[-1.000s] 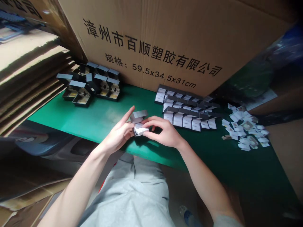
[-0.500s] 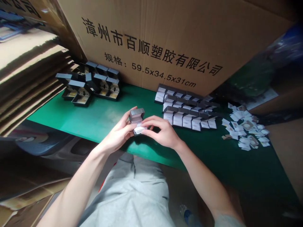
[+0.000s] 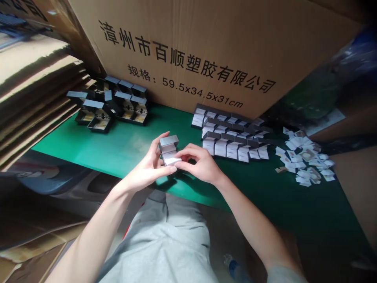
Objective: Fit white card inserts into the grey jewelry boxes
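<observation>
A small grey hinged box [image 3: 169,144] with its lid raised sits between both hands, above the near edge of the green table [image 3: 126,145]. My left hand [image 3: 147,169] cups the box from the left and below, fingers closed around it. Fingers of my right hand [image 3: 200,165] are pinched on a white insert [image 3: 171,158] that lies in the box's lower half. Just right of the hands lies a cluster of open grey boxes with white inserts [image 3: 232,135]. Farther left stands a group of open dark boxes [image 3: 110,104] with yellowish insides.
A large printed cardboard carton [image 3: 206,51] stands along the back of the table. Loose white cards [image 3: 303,157] are scattered at the right. Flattened cardboard sheets [image 3: 32,90] are stacked at the left. My lap in grey cloth is below the table edge.
The left index finger, stretched out before, has folded round the box. The white insert has gone down flat into the box, which now sits slightly higher and more upright between the hands.
</observation>
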`<state>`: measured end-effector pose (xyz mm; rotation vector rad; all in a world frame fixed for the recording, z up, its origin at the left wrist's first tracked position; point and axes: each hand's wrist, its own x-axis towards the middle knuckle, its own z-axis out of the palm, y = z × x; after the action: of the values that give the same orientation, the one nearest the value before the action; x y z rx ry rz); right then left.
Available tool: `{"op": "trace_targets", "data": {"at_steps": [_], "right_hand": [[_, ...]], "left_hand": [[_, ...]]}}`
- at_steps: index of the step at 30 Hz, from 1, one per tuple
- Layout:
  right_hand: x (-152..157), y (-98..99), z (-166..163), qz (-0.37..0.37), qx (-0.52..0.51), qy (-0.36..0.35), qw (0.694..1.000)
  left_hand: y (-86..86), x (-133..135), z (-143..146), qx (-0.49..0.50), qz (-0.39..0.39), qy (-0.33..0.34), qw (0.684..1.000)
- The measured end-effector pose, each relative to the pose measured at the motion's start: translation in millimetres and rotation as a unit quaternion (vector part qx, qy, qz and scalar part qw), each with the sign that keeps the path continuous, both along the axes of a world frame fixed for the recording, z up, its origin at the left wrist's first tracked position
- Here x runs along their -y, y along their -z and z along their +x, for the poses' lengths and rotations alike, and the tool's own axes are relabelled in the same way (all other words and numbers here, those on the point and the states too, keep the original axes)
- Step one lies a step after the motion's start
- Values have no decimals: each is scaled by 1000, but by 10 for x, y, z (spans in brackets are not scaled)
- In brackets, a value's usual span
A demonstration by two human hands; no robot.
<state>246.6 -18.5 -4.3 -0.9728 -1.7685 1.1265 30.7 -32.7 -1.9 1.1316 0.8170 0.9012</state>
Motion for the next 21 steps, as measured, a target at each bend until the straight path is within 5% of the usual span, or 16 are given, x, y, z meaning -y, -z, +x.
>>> {"op": "trace_targets", "data": {"at_steps": [21], "right_hand": [[53,43,-114,78,-14,8,997]], "left_hand": [[-23,10,39,15,-28,-39,999]]}}
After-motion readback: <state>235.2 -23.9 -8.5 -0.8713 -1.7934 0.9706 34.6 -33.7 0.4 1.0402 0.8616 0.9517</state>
